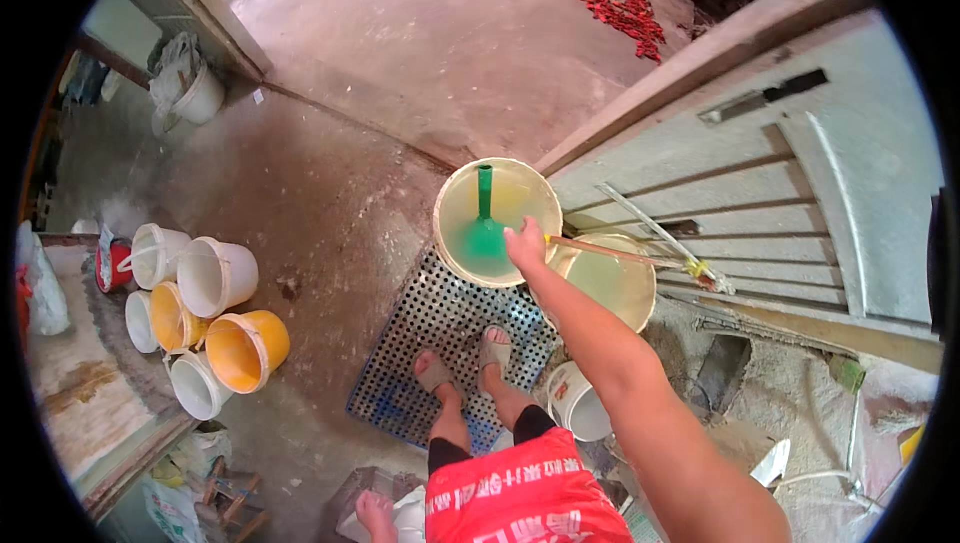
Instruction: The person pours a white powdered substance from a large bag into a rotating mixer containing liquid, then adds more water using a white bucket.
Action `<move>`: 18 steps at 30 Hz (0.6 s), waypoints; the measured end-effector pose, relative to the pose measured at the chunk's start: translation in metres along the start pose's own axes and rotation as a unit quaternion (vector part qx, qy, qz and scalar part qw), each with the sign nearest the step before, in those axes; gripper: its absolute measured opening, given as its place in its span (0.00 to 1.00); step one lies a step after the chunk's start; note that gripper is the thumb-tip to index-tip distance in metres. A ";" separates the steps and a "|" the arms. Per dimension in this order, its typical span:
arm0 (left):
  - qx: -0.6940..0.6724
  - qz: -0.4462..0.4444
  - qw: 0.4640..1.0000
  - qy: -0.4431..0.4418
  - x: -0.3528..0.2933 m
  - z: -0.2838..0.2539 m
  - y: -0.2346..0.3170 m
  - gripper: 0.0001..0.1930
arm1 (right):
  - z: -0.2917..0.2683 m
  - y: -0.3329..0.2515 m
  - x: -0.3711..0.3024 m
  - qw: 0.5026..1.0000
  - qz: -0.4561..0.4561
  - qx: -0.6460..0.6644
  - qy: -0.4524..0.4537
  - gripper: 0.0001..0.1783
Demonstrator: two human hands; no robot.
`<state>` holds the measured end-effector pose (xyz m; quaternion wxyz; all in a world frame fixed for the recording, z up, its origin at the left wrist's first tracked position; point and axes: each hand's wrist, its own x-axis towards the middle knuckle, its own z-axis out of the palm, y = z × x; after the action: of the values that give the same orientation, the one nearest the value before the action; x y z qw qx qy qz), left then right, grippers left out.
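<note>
My right hand (526,245) reaches over the near right rim of a large cream bucket (446,255). Its curled fingers are closed at the end of a thin brown stick (610,250), which runs to the right across a second bucket (648,295) of pale liquid. In the first bucket, a green scoop (484,193) with a tubular handle stands in cloudy liquid, its wide end low, close to my fingertips. My left hand (375,515) is low at the bottom edge, beside a grey and white bundle (408,515); its fingers are too indistinct to read.
Several white and yellow buckets (248,351) lie or stand at the left. A perforated mat (392,383) is under my feet. At the right are a wooden door (720,183) and a small white bucket (582,408). Red peppers (625,5) are spread on the far floor.
</note>
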<state>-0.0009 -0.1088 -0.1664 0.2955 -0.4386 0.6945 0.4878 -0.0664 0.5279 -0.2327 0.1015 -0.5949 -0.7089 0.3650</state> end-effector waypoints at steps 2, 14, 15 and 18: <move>0.006 -0.020 0.999 0.050 -0.001 0.005 -0.012 0.15 | 0.030 0.009 0.032 1.000 0.005 -0.009 0.017 0.29; 0.136 0.006 0.989 0.052 0.083 -0.045 -0.101 0.16 | 0.081 -0.026 0.114 0.996 -0.039 -0.075 -0.034 0.20; 0.215 0.064 0.974 0.036 0.100 -0.070 -0.124 0.17 | 0.075 -0.033 0.103 0.993 -0.060 -0.088 -0.042 0.19; 0.102 0.014 0.994 0.028 0.069 -0.010 -0.071 0.17 | 0.040 -0.001 0.077 0.971 -0.092 -0.186 -0.116 0.18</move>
<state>0.0323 -0.1502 -0.2499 0.3117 -0.4100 0.7548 0.4063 -0.1112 0.5825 -0.2832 -0.0607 -0.4890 -0.8232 0.2819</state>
